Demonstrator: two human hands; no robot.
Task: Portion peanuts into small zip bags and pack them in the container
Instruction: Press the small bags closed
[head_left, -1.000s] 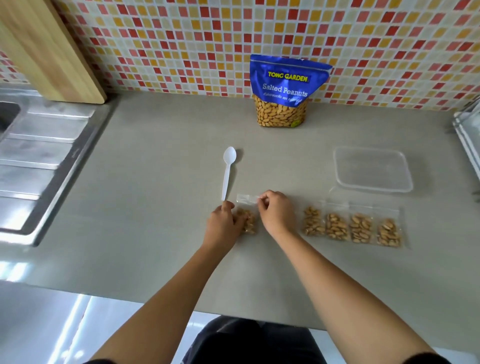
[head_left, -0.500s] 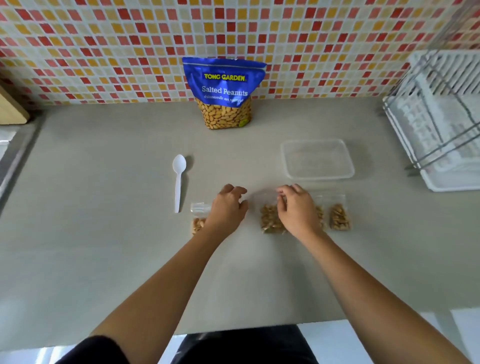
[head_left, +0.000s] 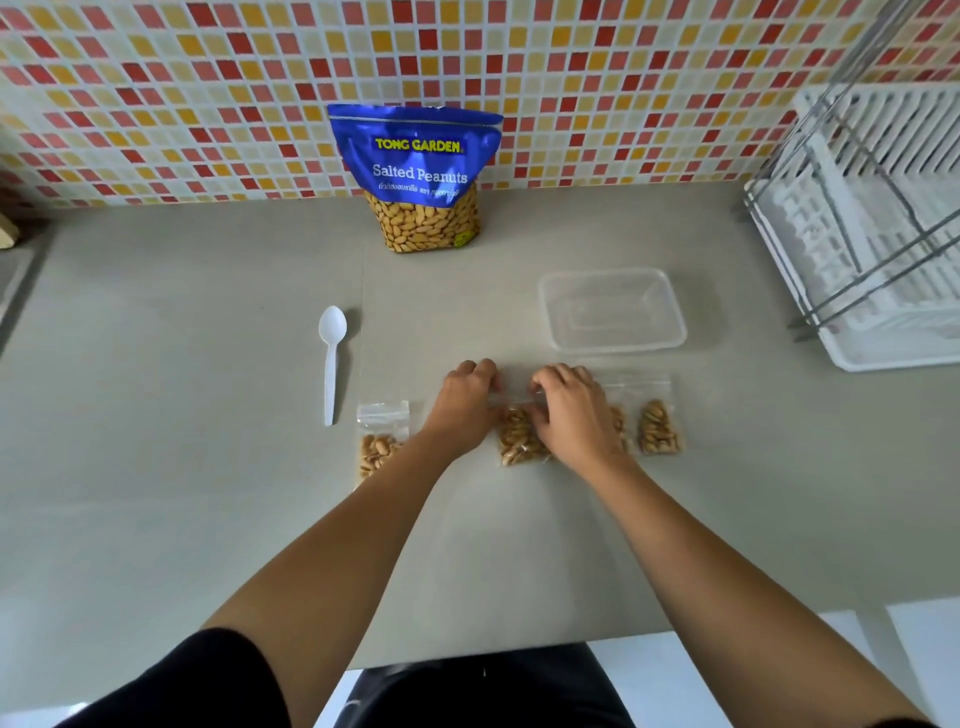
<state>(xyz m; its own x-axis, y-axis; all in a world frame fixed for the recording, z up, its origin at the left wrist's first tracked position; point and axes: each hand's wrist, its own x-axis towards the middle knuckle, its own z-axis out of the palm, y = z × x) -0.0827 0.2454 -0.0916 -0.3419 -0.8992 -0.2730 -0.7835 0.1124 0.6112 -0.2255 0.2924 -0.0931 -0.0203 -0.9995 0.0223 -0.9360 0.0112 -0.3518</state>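
On the grey counter, my left hand (head_left: 464, 402) and my right hand (head_left: 571, 410) pinch the top strip of a small zip bag of peanuts (head_left: 517, 439) lying flat between them. Another filled zip bag (head_left: 382, 439) lies alone to the left, beside my left forearm. More filled bags (head_left: 657, 426) lie to the right, one partly hidden under my right hand. The clear plastic container (head_left: 613, 309) stands just behind them. A blue pack of salted peanuts (head_left: 418, 176) stands upright against the tiled wall.
A white plastic spoon (head_left: 331, 358) lies left of the bags, bowl pointing away. A white dish rack (head_left: 878, 228) with a metal frame fills the right edge. The counter's front edge runs below my forearms.
Both hands have left the leftmost bag and shifted right onto the neighbouring one. The view has swung right too, dropping the sink and bringing in the dish rack.
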